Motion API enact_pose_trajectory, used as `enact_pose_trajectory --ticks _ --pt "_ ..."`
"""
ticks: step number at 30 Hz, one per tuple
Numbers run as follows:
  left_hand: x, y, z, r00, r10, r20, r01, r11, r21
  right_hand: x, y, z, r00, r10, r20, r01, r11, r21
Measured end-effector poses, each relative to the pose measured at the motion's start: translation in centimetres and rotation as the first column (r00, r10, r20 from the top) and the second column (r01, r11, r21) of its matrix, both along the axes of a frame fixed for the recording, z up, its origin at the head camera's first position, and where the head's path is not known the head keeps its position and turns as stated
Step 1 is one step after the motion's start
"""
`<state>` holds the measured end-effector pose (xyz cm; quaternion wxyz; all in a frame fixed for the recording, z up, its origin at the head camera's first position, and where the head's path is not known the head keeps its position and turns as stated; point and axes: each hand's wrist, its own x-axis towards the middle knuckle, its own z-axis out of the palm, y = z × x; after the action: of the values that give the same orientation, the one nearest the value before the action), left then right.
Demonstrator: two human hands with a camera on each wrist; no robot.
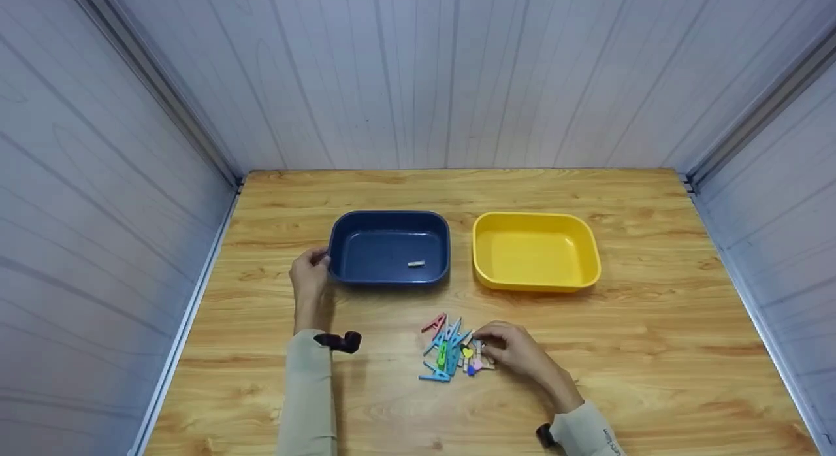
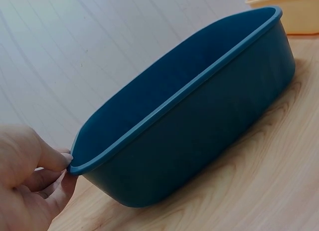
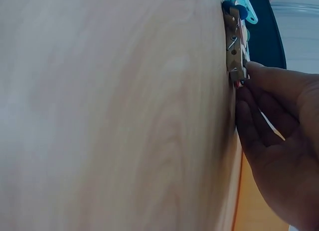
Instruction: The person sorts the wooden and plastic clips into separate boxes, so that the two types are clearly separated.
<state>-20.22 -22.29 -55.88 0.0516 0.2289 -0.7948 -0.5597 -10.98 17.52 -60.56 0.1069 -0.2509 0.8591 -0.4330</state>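
My left hand point(image 1: 308, 273) pinches the left rim of a dark blue tub point(image 2: 164, 146) between thumb and fingers. One small wooden clothespin point(image 1: 416, 264) lies inside this tub. In front of the tubs is a loose pile of clothespins point(image 1: 450, 351), with blue, green and red plastic ones and small wooden ones bearing heart and other decorations. My right hand point(image 1: 516, 348) reaches into the pile's right side. Its thumb and fingertips are right at the end of a wooden clothespin point(image 3: 233, 46); I cannot tell whether they grip it.
To the right of the blue tub stands a yellow tub point(image 1: 535, 253), its bare floor showing. Both tubs and the pile rest on a wood-grain table point(image 1: 392, 417). Pale panel walls point(image 1: 418, 77) enclose the back and both sides.
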Motion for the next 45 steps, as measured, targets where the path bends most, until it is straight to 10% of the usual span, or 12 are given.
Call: enact_pose_trajectory --ticks 31,45 --pt "0.0 0.0 0.1 1.000 -0.008 0.013 0.008 1.000 -0.012 0.3 0.2 0.1 0.992 -0.129 0.004 0.129 0.991 -0.021" --pt "-0.1 -0.1 0.2 0.999 -0.003 0.041 0.003 1.000 -0.017 -0.2 0.2 1.1 0.961 -0.222 0.162 0.242 0.963 -0.117"
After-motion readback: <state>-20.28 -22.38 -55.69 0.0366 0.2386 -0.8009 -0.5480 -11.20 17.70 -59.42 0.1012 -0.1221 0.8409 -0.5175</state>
